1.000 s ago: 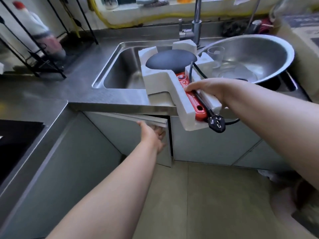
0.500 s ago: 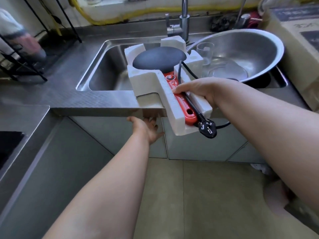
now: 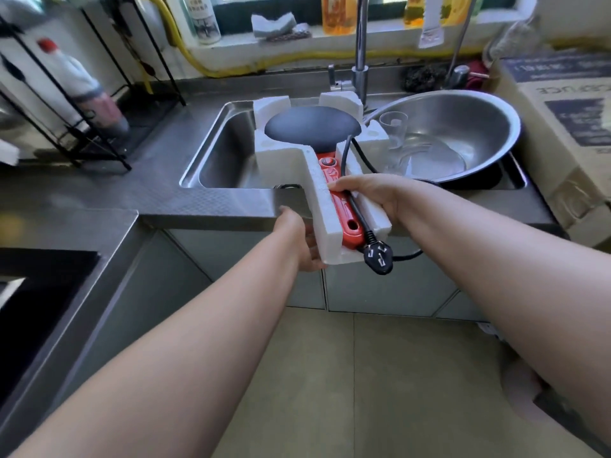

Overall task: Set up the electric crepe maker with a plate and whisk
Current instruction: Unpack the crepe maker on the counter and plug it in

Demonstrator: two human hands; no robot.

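The crepe maker [image 3: 310, 130] lies in its foam tray [image 3: 284, 160], between both hands, over the sink [image 3: 218, 153]; a steel basin [image 3: 463, 127] sits beyond the right hand [image 3: 370, 196].

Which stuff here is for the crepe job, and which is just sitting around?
For the job:
crepe maker
foam tray holding it
power plug

Just sitting around:
steel bowl
clear cup
cardboard box
bottle

No plate or whisk is in view.

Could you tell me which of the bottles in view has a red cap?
The white bottle standing in the black wire rack at far left. The orange bottles on the windowsill show no red cap.
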